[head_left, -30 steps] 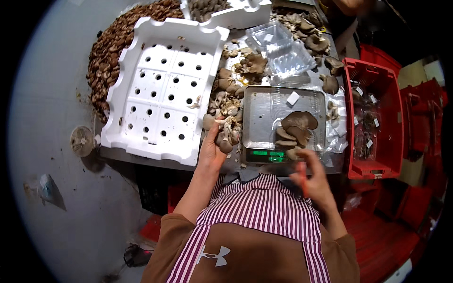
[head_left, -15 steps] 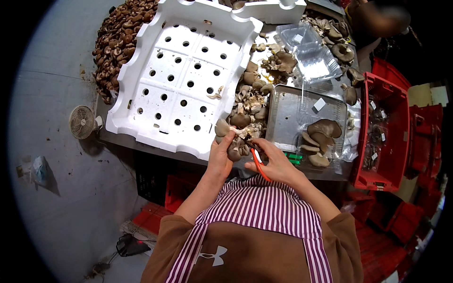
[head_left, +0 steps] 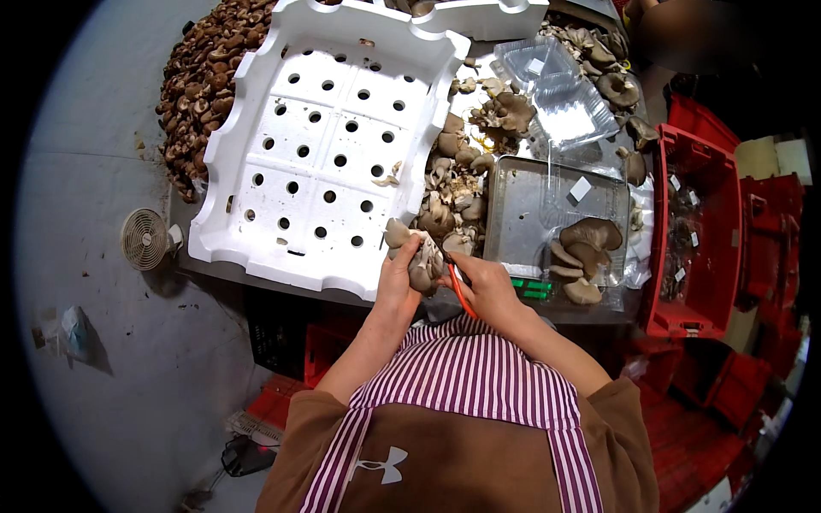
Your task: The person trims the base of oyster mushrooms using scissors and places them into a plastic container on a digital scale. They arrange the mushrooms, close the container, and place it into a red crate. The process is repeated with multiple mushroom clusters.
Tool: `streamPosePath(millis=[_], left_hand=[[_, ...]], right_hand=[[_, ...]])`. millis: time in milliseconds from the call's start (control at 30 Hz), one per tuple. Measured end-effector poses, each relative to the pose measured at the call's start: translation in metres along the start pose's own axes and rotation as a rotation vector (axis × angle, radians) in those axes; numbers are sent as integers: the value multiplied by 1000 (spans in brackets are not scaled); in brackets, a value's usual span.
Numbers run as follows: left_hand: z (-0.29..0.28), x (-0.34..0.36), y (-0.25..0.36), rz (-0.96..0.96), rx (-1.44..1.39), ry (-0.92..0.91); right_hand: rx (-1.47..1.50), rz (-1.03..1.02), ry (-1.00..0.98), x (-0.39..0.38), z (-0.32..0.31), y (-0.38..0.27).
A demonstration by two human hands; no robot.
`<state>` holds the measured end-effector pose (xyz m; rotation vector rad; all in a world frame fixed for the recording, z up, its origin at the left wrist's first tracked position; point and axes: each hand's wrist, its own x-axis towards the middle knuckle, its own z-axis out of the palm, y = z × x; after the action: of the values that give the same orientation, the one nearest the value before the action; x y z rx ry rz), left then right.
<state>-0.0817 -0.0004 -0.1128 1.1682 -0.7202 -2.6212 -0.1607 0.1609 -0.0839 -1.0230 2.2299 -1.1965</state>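
My left hand (head_left: 399, 278) grips a cluster of grey oyster mushrooms (head_left: 423, 269) at the lower right corner of the white perforated foam crate (head_left: 308, 171). My right hand (head_left: 483, 286) is closed on orange-handled cutters (head_left: 464, 303), whose dark blades reach into the cluster beside my left fingers. Loose mushrooms (head_left: 453, 171) lie in a heap just above both hands. To the right, a scale with a steel top (head_left: 522, 239) and a green display carries a clear plastic container with several mushrooms (head_left: 590, 244) in it and a small white label.
Brown mushrooms (head_left: 205, 77) pile at far left, above a small fan (head_left: 145, 238). Open clear containers (head_left: 564, 111) and more oyster mushrooms sit at the back. A red crate (head_left: 723, 239) with packed containers stands right, before stacked red crates. Another person's arm (head_left: 650, 21) shows at top right.
My right hand with the cutters has moved left from below the scale's mushrooms to the cluster in my left hand, which has moved slightly right relative to the table. The camera view has shifted.
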Motion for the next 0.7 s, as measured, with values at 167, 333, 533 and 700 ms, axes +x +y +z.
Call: streamPosePath(millis=[167,333,533,700], left_hand=[[-1,6,2,-50,-42,15],[2,3,-4,-14,35,-32],[27,1,-29,-122,-85,-110],[54,-8,-44,-222,-150,-124]], right_hand=[[44,51,70,-12,-42,-10],[403,408,727,-82,-147,-3],[-193,712,766,-193,-191,171],[-401,854,662,-240,-130,246]])
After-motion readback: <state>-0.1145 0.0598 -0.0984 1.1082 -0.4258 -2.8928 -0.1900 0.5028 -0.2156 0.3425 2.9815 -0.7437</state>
